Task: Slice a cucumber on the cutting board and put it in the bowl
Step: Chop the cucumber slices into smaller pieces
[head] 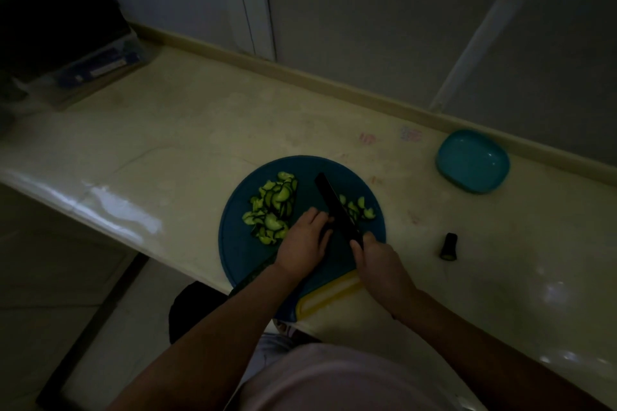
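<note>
Head view, dim light: a round blue board [240,253] lies on the pale counter [200,143], its yellow handle [330,294] at 6 o'clock, toward the person.

On the board, a big heap of cucumber slices [271,210] covers the 9 to 10 o'clock part. A smaller heap [360,208] lies at 2 o'clock, just right of the blade. The black knife [335,205] runs from the board's middle toward 11 o'clock, between the two heaps.

The right hand [379,262] grips the knife's handle, fingers wrapped round it. The left hand [305,240] rests palm down on the board, its bent fingertips against the blade's left side. Whether it holds down a piece of cucumber I cannot tell; its fingers hide that spot.

The teal bowl [472,160] stands on the counter at 2 o'clock from the board, well apart from it and near the back wall. Only its own glossy inside shows. A dark cucumber stub [449,246] lies on the counter at 3 o'clock from the board.

Far off at 10 o'clock, a clear box [96,67] sits at the counter's end with blue items inside, too dark to name.
</note>
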`<state>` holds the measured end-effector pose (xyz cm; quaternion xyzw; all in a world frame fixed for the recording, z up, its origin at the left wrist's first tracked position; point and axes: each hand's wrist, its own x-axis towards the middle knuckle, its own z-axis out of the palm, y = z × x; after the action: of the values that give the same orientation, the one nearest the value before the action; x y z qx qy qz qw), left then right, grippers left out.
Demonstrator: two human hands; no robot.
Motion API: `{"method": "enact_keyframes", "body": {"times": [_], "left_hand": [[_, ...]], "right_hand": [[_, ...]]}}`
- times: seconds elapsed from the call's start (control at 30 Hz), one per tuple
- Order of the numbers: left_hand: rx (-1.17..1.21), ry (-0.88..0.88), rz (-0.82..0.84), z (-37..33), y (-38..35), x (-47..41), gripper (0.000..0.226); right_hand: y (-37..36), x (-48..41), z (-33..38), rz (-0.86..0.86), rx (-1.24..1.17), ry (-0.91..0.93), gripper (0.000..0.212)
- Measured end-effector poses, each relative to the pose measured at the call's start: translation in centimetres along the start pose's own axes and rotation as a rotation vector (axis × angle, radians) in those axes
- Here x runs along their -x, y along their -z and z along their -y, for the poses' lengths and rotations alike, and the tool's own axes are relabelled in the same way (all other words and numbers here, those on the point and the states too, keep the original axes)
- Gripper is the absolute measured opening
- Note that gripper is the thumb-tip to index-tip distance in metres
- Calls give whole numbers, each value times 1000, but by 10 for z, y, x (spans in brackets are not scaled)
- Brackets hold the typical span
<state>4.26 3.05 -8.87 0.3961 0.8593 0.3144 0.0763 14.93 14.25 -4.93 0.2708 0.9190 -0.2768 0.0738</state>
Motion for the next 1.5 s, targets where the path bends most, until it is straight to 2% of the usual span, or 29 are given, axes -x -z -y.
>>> {"method": "enact_keyframes", "body": {"times": [0.37, 1.17, 1.5], "left_hand": [[7, 2, -4, 1, 0, 1, 14], [-20, 6, -4, 2, -1, 1, 16], [-18, 9, -11, 1, 0, 0, 11]], "right_hand": [[-1, 4, 0, -31, 27, 28, 30], [-7, -7, 3, 43, -32, -26, 31], [1, 2, 2, -7, -8, 24, 29]]}}
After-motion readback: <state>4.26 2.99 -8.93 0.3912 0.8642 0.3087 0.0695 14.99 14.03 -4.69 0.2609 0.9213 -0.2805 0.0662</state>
